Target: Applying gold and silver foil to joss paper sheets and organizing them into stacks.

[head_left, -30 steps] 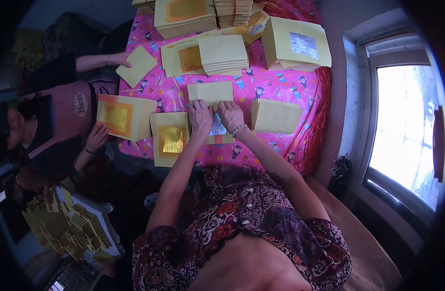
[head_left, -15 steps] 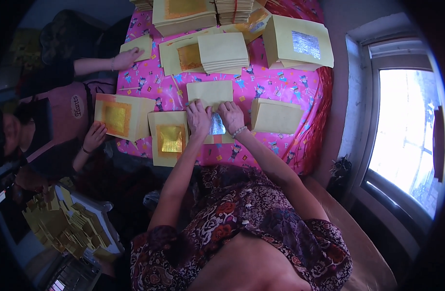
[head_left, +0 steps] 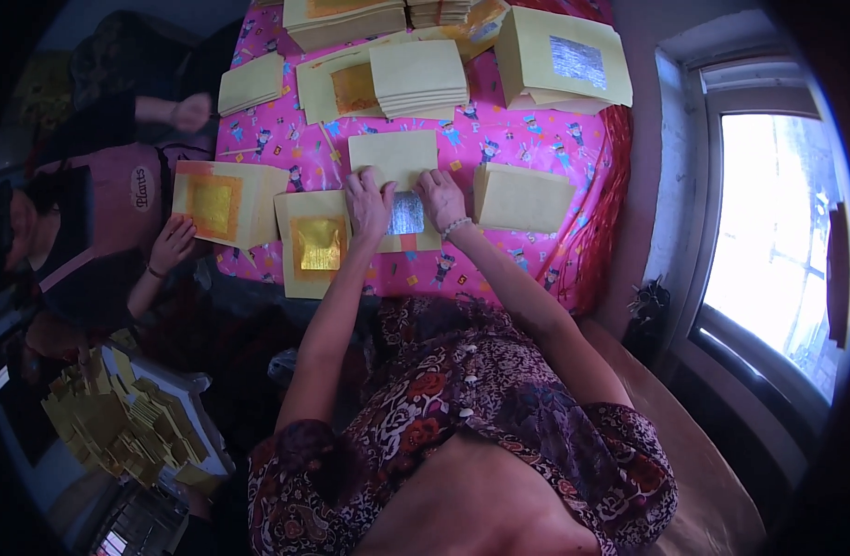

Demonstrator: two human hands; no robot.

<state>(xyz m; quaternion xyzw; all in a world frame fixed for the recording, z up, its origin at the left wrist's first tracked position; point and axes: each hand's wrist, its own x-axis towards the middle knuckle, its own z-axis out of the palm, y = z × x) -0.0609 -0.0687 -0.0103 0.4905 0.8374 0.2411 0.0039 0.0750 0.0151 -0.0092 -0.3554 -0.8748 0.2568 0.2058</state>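
Note:
A sheet of yellow joss paper (head_left: 393,153) lies in front of me, with a silver foil square (head_left: 406,219) on its nearer part. On the left edge of this sheet, my left hand (head_left: 368,205) is closed with its fingers bent and thumb toward the foil. My right hand (head_left: 441,198), a beaded bracelet at its wrist, is closed the same way at the right edge. Both sets of fingertips press along the line where the plain part meets the foil part. Beside my left hand lies a gold-foil paper (head_left: 318,246); to the right rests a plain folded stack (head_left: 524,196).
A pink patterned cloth (head_left: 462,271) covers the table. At the back stand paper stacks (head_left: 418,76) and a silver-foil pile (head_left: 578,61). Red strands (head_left: 599,222) hang along the right edge. A co-worker's hand (head_left: 173,243) touches a gold-foil stack (head_left: 239,199) on the left.
The view has shifted slightly, and more of the silver foil shows between my hands. The co-worker's farther hand has drawn back from the small stack at the far left.

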